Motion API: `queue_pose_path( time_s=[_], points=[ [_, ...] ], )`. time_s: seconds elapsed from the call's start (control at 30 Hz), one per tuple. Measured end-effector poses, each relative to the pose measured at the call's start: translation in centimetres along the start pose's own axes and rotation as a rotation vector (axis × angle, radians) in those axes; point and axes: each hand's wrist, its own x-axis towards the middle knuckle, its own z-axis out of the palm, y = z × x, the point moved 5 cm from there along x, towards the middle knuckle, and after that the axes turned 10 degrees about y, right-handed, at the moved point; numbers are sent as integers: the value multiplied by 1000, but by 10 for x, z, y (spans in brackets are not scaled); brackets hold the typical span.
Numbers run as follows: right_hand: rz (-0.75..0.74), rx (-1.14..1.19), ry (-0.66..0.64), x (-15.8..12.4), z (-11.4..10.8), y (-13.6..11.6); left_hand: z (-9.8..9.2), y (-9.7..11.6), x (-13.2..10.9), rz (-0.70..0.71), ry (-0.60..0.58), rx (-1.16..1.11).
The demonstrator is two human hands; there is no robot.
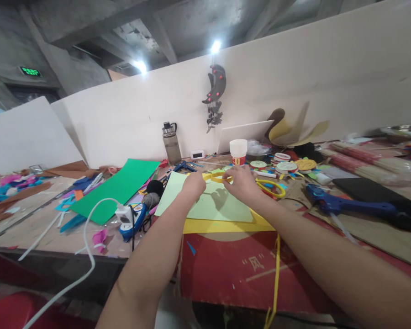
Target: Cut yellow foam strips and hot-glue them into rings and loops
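Head view: nearest us, at five o'clock from our hands, a yellow ribbon [276, 269] is dangling over the red cardboard [226, 274]; a passing forearm could be snagging it. At six o'clock a yellow sheet [226, 227] is lying on the cardboard, with a pale green sheet [205, 211] overlapping it. We are judging both likely to slide or crease if our wrists are pressing unevenly, since neither looks fastened. Between our hands, over the pale green sheet's far part, a yellow strip [215, 175] is stretching across; a hard tug could be kinking or tearing it. We are curling our left hand [193, 185] nearly closed, seemingly pinching the strip, though its fingertips are partly hiding. We are holding our right hand [241, 182] half curled, thumb and fingertips apparently closing on the strip's other side. Toward three o'clock a yellow ring [273, 196] is lying just beside our right wrist. Beyond, a paper cup [239, 148] is standing toward one o'clock and a bottle [172, 147] toward ten, while a dark ornament [217, 84] is hanging at twelve.
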Motion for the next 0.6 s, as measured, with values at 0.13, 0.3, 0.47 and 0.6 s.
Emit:
queue_pose_path(
  time_s=[0.13, 0.3, 0.47, 0.6],
  points=[
    [-69, 30, -2, -2, 6, 2, 2, -3, 1, -19, 14, -99],
    [-133, 117, -44, -1, 12, 1, -2, 0, -1, 13, 18, -57],
    [-29, 172, 135, 1, 3, 6, -13, 7, -4, -18, 64, 87],
    [27, 212, 181, 2, 4, 9, -19, 19, -10, 17, 118, 118]
  ],
)
